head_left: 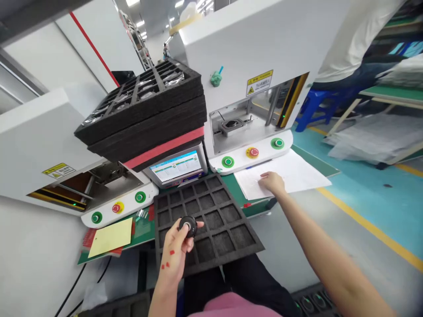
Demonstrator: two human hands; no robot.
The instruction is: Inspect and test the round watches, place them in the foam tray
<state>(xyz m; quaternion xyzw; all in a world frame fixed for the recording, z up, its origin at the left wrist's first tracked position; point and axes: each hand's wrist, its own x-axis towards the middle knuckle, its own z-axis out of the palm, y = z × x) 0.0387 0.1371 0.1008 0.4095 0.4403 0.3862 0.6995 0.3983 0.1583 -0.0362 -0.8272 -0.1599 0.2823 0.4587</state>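
Observation:
My left hand [178, 244] is closed around a round black disc-shaped part [188, 226], with the thumb pressed on its pale centre. Small red bits stick to that wrist. Beneath the part lies a black foam tray [221, 214] divided into square pockets, its near edge over my lap. To the right, my right hand [271, 182] is on the white paper sheets [297, 171]. Its fingers are curled downward and bunched; whatever may be between them is hidden.
Two white machines flank a small screen [176, 166]. The right machine [261, 53] has a metal fixture [233, 125] in its opening, above green and red buttons. Stacked foam trays [148, 119] rise over the screen. A yellow sheet [111, 237] lies left. A person sits on a blue stool [315, 105].

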